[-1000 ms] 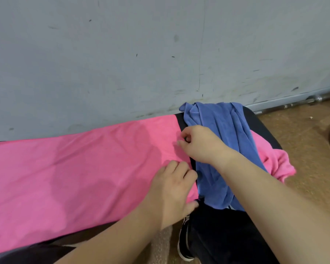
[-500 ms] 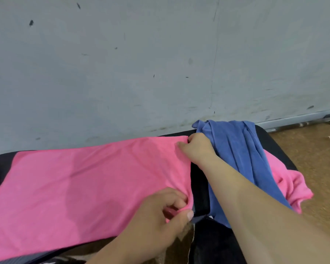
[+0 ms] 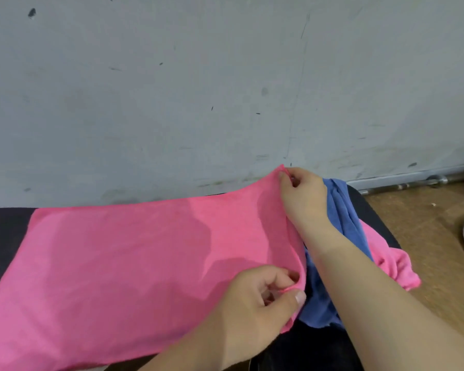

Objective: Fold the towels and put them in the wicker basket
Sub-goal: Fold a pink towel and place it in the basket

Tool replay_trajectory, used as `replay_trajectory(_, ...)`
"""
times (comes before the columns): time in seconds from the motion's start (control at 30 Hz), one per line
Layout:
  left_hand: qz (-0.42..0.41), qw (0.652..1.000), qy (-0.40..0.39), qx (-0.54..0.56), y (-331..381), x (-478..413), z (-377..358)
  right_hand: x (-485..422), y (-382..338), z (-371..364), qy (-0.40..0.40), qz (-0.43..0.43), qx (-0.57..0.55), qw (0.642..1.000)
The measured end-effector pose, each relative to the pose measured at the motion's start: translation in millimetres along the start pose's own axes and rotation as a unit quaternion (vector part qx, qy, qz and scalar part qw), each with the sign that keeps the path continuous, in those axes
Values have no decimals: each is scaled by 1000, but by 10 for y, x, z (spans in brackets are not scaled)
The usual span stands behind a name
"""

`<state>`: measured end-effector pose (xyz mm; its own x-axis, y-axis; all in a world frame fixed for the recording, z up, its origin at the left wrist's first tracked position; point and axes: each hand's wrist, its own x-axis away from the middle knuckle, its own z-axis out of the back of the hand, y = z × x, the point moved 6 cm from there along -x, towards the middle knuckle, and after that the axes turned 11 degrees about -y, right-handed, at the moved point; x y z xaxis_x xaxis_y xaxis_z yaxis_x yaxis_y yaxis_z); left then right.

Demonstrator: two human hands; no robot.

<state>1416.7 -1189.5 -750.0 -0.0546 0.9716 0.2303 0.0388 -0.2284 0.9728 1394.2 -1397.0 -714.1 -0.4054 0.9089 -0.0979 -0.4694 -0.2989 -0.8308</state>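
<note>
A pink towel lies spread over the black tabletop against the grey wall. The right hand pinches its far right corner, lifted off the surface — the left hand pinches the near right corner, each grip closed on cloth. A crumpled blue towel lies just right, over another pink towel.

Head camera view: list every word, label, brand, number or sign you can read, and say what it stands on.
None: no readable text anywhere.
Pink towel, pinched by both hands: plain, no label showing.
Blue towel: plain.
Grey wall: only scuffs and marks, no writing.
</note>
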Motion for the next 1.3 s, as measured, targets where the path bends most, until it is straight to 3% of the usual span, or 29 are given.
replay_trajectory(0.13, -8, 998, 43, -54, -3, 253, 304, -10, -88, -93, -23, -6, -5, 1000)
replay_trajectory(0.33, 21, 982, 158, -97, 3, 994, 1079, 198, -696, -830, -140, 25, -165, 976)
replay_trajectory(0.47, 50, 968, 228, -96, -28, 1433, 1519, 404, -1074, -1380, -189, 9, -203, 961)
replay_trajectory(0.67, 133, 953, 229, -144, -73, 1894, 1988, 686, -1291, -1974, -242, -60, -266, 931)
replay_trajectory(0.83, 190, 914, 259, -248, -296, 2165, 2405, 746, -1334, -2355, -234, -34, -219, 947)
replay_trajectory(1.0, 194, 897, 255, -304, -443, 2294, 2488, 861, -1515, -2605, -215, -40, -251, 943)
replay_trajectory(1.13, 188, 911, 239, -279, -444, 2461, 2588, 950, -1713, -2863, -217, -49, -267, 938)
replay_trajectory(1.3, 211, 921, 223, -238, -547, 2794, 2814, 856, -2208, -3175, -202, 3, -209, 957)
